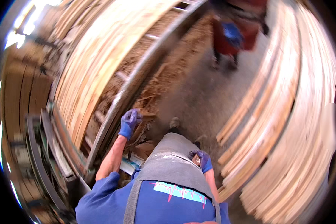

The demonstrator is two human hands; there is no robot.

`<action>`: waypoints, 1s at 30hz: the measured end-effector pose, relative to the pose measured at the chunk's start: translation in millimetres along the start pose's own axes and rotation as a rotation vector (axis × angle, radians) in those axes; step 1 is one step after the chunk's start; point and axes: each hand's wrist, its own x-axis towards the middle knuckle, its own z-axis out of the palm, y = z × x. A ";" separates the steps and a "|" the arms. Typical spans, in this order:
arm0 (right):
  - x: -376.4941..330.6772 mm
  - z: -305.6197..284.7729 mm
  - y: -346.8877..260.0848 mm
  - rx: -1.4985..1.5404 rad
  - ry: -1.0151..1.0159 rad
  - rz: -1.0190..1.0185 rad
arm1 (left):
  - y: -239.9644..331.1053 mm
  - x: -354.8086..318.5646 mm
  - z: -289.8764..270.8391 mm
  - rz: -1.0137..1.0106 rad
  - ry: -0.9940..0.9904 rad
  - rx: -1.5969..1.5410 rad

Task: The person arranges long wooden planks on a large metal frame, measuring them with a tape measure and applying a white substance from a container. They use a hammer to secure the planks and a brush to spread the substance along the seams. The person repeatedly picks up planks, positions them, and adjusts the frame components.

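Presently: my purple-blue-gloved left hand (130,122), fingers curled, contents unclear, sits near a long grey metal rail (133,82); my gloved right hand (203,160) grips a small brown object (196,160) by my grey apron (164,172). Likely step: holding it; next move calls for steady fingers.

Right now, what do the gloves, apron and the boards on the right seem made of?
Gloves: perhaps coated fabric; purple over the fingers, blue at the cuffs.
Apron: likely heavy cloth, matte grey, with pale scuffs.
Boards: apparently bare wood, pale tan with lengthwise streaks; blur and glare hide how smooth.
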 end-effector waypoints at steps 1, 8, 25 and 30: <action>-0.1 7.6 -19.0 0.334 -0.088 0.156 | 2.3 4.3 -20.6 -0.005 0.068 -0.122; 73.5 76.2 -97.6 0.339 -0.032 0.310 | -32.3 -38.4 -125.6 -0.004 0.412 -0.532; 288.5 664.0 -338.6 -0.388 -0.866 -0.263 | -52.8 -90.5 -195.6 -0.041 0.928 -0.878; 327.1 630.0 -340.8 -0.614 -0.708 -0.456 | -98.3 -51.5 -277.6 -0.198 0.945 -1.260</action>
